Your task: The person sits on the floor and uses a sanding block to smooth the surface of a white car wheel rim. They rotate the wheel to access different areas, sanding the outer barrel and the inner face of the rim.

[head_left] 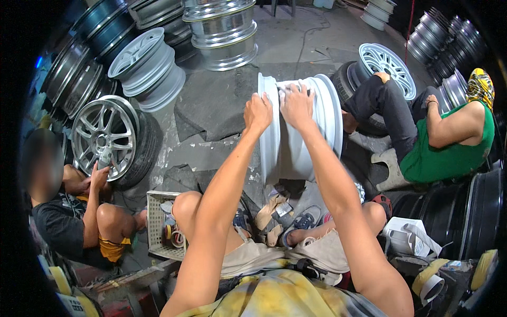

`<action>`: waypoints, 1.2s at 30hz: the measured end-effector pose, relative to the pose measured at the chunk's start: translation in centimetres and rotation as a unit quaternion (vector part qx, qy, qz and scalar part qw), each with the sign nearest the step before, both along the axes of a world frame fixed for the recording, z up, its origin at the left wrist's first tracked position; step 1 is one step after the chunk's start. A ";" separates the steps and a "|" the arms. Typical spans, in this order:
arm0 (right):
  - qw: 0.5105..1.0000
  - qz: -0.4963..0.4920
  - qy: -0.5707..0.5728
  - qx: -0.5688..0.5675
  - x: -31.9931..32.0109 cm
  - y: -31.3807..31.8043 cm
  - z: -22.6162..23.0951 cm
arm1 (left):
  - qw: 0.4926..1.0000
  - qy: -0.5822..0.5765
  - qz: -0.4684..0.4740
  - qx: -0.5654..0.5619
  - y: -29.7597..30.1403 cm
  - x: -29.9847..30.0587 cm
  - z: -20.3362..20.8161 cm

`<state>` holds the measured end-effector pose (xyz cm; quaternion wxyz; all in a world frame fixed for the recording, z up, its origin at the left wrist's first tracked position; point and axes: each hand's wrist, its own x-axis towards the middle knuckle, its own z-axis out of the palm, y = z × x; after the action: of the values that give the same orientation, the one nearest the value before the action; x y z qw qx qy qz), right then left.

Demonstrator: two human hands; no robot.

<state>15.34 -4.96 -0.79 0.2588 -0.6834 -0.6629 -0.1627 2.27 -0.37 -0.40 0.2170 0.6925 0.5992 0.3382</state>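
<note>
A pale grey-white wheel rim (302, 138) stands on its edge in front of my knees, its barrel running left to right. My left hand (257, 112) is closed round the rim's left lip, with the knuckles uppermost. Over the top of the barrel lies my right hand (297, 107), palm down with the fingers apart and bent over the curve. Whitish dust or a thin pale piece shows at its fingertips; which of these I cannot tell. Anything under the palm is hidden.
At left a person holds a tool against a silver wheel (104, 138). Another person in green sits at right by a white wheel (388, 71). A cream plastic basket (154, 224) stands by my left knee. Stacked rims (222, 39) rise behind; brown paper scraps (269, 211) lie between my feet.
</note>
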 end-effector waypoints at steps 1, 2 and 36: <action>1.000 0.013 0.002 0.000 -0.6 0.1 0.1 | 1.000 -0.006 0.010 -0.004 0.5 -0.5 0.0; 0.998 0.046 0.012 0.050 -1.4 -2.4 -0.7 | 1.000 -0.012 0.019 -0.008 0.9 -0.8 0.1; 1.000 0.018 -0.004 0.002 -1.8 -11.0 -1.8 | 0.999 -0.034 0.037 0.002 -0.8 -1.6 -0.4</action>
<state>13.53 -15.92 -2.62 0.2606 -0.6704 -0.6755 -0.1623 0.68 -1.19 -0.77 0.2232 0.6587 0.6158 0.3702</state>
